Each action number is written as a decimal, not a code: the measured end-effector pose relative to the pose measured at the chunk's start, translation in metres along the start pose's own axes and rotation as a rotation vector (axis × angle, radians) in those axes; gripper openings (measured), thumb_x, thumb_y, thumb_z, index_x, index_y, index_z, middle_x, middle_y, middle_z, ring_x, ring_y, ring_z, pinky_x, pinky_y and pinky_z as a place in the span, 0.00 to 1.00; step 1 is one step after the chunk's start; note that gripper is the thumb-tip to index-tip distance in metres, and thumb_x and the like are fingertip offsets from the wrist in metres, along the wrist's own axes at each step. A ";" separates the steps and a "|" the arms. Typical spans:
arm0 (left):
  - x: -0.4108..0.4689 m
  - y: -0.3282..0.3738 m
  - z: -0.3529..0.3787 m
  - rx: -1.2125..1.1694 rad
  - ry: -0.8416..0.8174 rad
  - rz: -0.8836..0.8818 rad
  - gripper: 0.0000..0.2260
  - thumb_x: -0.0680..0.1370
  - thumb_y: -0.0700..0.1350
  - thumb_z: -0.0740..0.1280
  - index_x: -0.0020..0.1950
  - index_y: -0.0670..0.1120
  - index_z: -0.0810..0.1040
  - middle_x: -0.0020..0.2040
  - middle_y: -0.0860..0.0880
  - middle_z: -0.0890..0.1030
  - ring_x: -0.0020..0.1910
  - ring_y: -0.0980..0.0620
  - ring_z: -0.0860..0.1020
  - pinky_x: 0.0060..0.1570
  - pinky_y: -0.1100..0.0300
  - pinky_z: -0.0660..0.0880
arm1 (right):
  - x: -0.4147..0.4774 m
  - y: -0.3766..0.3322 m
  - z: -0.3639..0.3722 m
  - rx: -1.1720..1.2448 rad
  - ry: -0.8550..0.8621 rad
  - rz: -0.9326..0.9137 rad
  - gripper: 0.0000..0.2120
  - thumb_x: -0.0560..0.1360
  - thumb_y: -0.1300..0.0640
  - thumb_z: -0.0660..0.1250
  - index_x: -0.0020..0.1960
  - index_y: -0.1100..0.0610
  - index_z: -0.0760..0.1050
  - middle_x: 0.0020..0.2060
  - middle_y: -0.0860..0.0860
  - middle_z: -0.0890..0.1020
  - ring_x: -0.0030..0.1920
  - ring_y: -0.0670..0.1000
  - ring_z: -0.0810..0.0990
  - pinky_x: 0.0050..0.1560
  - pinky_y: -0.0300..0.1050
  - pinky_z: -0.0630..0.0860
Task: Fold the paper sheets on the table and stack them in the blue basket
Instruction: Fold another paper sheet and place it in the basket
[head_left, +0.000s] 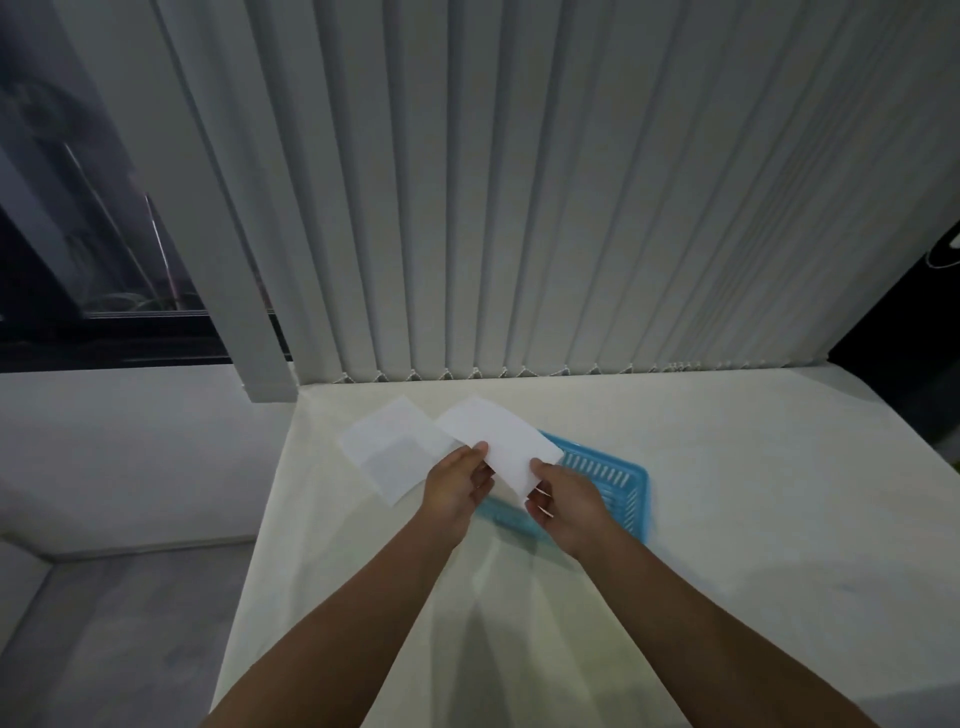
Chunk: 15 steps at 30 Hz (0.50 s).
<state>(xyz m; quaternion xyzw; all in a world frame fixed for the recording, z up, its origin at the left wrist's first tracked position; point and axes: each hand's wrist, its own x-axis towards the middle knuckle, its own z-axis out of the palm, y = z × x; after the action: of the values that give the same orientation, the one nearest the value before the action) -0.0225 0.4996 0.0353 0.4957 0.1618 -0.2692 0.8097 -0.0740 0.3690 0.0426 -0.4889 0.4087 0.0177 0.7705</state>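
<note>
Both the left hand (457, 480) and right hand (563, 499) pinched a folded sheet (501, 444) above the blue basket (621, 486). Unfolded sheets (395, 447) lay beside it on the table (727, 467), so most folding apparently remained

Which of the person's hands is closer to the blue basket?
Right. The right hand is over the blue basket, overlapping its near-left part. The left hand sits just left of the basket; both hold the folded sheet.
</note>
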 end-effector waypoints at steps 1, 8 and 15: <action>0.001 -0.003 0.003 -0.038 0.005 -0.009 0.02 0.78 0.42 0.67 0.47 0.45 0.78 0.45 0.47 0.82 0.45 0.51 0.79 0.53 0.58 0.75 | 0.004 -0.001 0.000 -0.049 0.013 -0.029 0.02 0.75 0.61 0.68 0.44 0.58 0.76 0.40 0.55 0.80 0.37 0.51 0.77 0.36 0.42 0.75; 0.027 0.000 -0.006 -0.007 0.160 -0.049 0.04 0.77 0.44 0.68 0.48 0.45 0.79 0.45 0.49 0.83 0.45 0.53 0.81 0.48 0.61 0.74 | 0.025 -0.007 -0.039 -0.402 0.091 -0.195 0.15 0.74 0.63 0.69 0.33 0.58 0.67 0.28 0.54 0.71 0.27 0.50 0.69 0.31 0.42 0.70; 0.051 0.012 -0.025 0.555 0.301 0.160 0.07 0.76 0.45 0.66 0.39 0.46 0.81 0.42 0.50 0.82 0.46 0.51 0.78 0.53 0.56 0.74 | 0.051 -0.004 -0.064 -0.591 0.178 -0.198 0.15 0.73 0.63 0.69 0.30 0.58 0.71 0.26 0.54 0.74 0.27 0.50 0.71 0.31 0.43 0.68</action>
<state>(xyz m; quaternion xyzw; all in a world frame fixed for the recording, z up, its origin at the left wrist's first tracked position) 0.0260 0.5125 0.0052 0.7429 0.1608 -0.1623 0.6291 -0.0780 0.2989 0.0007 -0.7285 0.4021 0.0179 0.5542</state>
